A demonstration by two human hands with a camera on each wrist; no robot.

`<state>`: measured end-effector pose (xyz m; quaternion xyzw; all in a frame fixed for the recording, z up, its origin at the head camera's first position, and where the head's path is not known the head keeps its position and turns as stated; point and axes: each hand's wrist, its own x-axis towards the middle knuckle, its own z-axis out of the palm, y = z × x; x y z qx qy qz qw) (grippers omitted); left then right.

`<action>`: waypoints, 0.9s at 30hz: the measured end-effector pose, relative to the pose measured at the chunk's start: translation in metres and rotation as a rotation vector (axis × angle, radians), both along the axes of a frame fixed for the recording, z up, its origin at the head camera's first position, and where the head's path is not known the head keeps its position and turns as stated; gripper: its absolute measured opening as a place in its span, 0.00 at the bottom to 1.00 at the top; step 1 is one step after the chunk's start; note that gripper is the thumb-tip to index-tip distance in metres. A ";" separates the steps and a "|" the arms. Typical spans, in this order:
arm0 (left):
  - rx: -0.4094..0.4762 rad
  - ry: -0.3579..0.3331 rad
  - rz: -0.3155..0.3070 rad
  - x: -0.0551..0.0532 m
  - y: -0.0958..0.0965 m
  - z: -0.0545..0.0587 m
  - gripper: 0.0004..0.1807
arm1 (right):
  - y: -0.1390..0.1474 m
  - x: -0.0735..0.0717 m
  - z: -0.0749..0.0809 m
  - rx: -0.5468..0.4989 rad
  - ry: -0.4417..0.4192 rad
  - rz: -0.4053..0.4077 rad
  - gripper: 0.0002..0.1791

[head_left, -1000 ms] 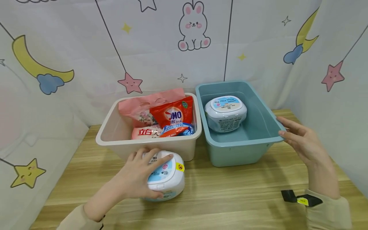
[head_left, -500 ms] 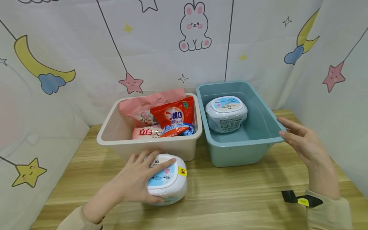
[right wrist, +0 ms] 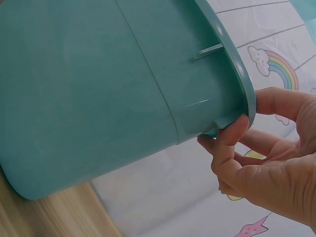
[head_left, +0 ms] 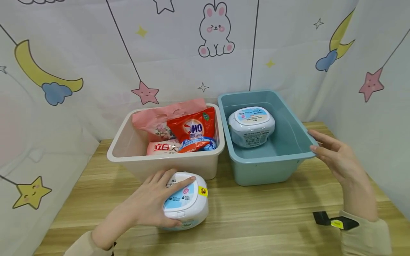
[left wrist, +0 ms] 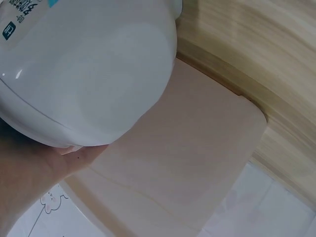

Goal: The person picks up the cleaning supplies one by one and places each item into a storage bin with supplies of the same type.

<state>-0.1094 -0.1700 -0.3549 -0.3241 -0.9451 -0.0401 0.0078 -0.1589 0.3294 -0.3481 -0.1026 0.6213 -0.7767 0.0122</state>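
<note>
My left hand [head_left: 150, 199] grips a rounded white plastic tub [head_left: 189, 209] with a blue label on its lid. The thumb lies along the near side and the fingers spread over the lid and far side. In the left wrist view the tub [left wrist: 98, 74] fills the upper left; whether its base touches the table cannot be told. At the right, my right hand [head_left: 339, 160] pinches the front right corner rim of a teal bin [head_left: 269, 172]. In the right wrist view the thumb and fingers [right wrist: 276, 101] close on that rim. A similar white tub [head_left: 251, 126] sits inside the bin.
A cream bin [head_left: 179, 163] stands left of the teal one, right behind the gripped tub. It holds a red OMO bag [head_left: 192, 124] and pink detergent bags [head_left: 163, 147]. Printed cloth [head_left: 179, 53] encloses the wooden table [head_left: 256, 220] behind and at the sides.
The left hand and its tub have shifted slightly toward me, with the tub a little lower in view, then stayed nearly still. The right hand and both bins have not moved.
</note>
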 end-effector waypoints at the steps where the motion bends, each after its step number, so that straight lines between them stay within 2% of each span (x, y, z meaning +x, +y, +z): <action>1: 0.002 -0.002 0.000 0.000 0.001 0.000 0.58 | 0.000 0.000 0.000 0.001 0.001 -0.002 0.27; 7: 0.004 0.007 0.001 0.000 0.001 0.001 0.57 | 0.001 0.001 0.000 0.012 -0.010 -0.008 0.27; 14: 0.018 0.042 -0.005 0.001 0.001 0.000 0.57 | 0.001 0.001 -0.001 0.031 0.026 0.011 0.27; 21: -0.003 0.083 -0.035 0.001 0.004 -0.001 0.56 | 0.001 0.000 0.000 0.048 0.029 0.010 0.28; 27: -0.004 0.086 -0.054 0.001 0.007 0.001 0.56 | 0.001 0.001 0.000 0.044 0.033 0.006 0.27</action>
